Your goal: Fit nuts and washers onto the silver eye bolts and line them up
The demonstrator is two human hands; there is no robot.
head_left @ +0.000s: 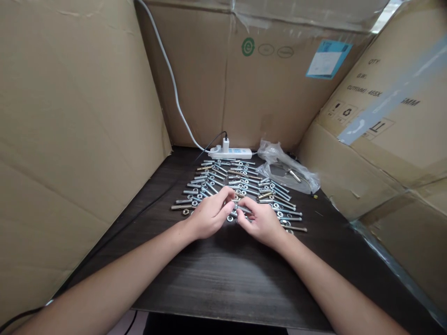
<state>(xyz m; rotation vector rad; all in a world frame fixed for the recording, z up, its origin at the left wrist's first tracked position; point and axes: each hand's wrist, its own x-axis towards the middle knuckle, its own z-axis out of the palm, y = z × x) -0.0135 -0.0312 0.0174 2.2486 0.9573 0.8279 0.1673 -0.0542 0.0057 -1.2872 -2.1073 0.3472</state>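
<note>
Lots of bolts lie in slanted rows on the dark desk, with nuts and flat rings set close by them. The left hand and the right hand meet over the near middle of the rows. The right grip is pinched nearly closed, with what looks like a silver bolt between thumb and finger. The left fingers curl in just beside it, but I cannot tell if that grip has hold of anything.

I think the big pile is mostly sorted into rows, and the bit at the fingertips is not done yet. Many nuts and rings look loose, so I guess plenty is left, but the parts are too small to count.

Behind the rows sits a white power strip with a plug and a white cord. A black cord runs along the left side. A clear bag lies at the back right, with some metal in it. Cardboard stands on three sides. The hands hide some middle bits, and the bolts lie close together, so fingers could bump them
</note>
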